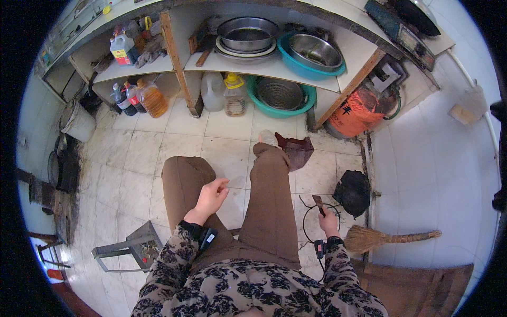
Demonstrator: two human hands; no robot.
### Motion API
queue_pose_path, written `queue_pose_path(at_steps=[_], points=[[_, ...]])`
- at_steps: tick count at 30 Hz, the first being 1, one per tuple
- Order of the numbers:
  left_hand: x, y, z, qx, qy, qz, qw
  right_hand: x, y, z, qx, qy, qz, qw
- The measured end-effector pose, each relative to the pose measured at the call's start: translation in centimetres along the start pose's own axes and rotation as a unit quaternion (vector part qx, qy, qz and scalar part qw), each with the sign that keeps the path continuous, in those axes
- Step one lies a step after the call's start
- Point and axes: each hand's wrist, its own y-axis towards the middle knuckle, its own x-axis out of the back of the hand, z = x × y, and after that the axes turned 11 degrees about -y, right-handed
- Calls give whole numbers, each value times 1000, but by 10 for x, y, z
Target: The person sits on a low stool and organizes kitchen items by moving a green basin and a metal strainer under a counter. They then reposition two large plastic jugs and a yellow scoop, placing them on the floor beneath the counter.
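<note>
My left hand (212, 198) hovers over my left thigh with its fingers loosely curled, and I see nothing in it. In my right hand (329, 223), at the right of my right leg, is a flat-bladed scraper (317, 201) with its blade pointing away from me. A thin black cable (305, 226) lies in a loop on the tiled floor by that hand. Close by are a crumpled black plastic bag (352, 193) and a straw hand broom (368, 239). A dark red plastic piece (297, 149) rests beside my right shoe (268, 137).
On the left floor stands a grey dustpan (144, 239) with debris in it. Ahead, a tiled counter's shelves hold steel basins (248, 29), a green tub (281, 113) and oil bottles (151, 98). An orange gas cylinder (352, 113) is at the right; a white bucket (80, 123) is far left.
</note>
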Motion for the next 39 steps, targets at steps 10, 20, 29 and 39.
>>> queue_pose_path(at_steps=[10, 20, 29, 39], points=[[0, 8, 2, 33, -4, -3, 999, -7, -19, -42, -60, -8, -2, 998], [6, -6, 6, 17, 15, -14, 1000, -19, -11, -22, -48, -11, 26, 998], [-6, 1, -2, 17, 20, 2, 1000, -25, -17, 8, -32, 12, 32, 999], [5, 2, 3, -9, 48, -20, 999, -16, -25, -39, -79, 38, 17, 996]])
